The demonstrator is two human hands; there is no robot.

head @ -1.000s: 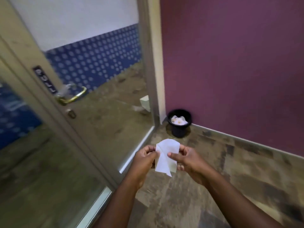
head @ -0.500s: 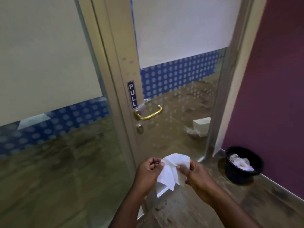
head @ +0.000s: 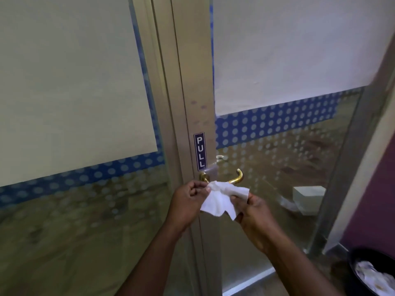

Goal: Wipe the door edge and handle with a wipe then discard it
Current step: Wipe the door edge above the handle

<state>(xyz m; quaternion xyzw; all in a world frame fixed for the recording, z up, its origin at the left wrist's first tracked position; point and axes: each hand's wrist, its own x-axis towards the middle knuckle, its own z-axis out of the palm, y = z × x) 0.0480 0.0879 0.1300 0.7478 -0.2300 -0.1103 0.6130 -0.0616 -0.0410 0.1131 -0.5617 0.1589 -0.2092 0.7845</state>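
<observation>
A white wipe (head: 222, 199) hangs crumpled between both hands, just below the brass door handle (head: 237, 178). My left hand (head: 188, 201) pinches its left corner with curled fingers. My right hand (head: 254, 212) pinches its right edge. The wipe covers the middle of the handle; whether it touches the handle I cannot tell. The metal door edge (head: 192, 92) runs upright above the hands and carries a blue PULL sign (head: 200, 151). A black bin (head: 372, 272) with crumpled white paper inside stands at the bottom right.
Frosted glass panels with a blue dotted band fill the door (head: 288, 116) and the fixed pane (head: 70, 103) to its left. A purple wall (head: 376, 189) is on the right. A white box (head: 307, 197) lies on the floor behind the glass.
The view has swung up and left from the floor and bin to the door. Both hands have risen with the wipe to just under the handle.
</observation>
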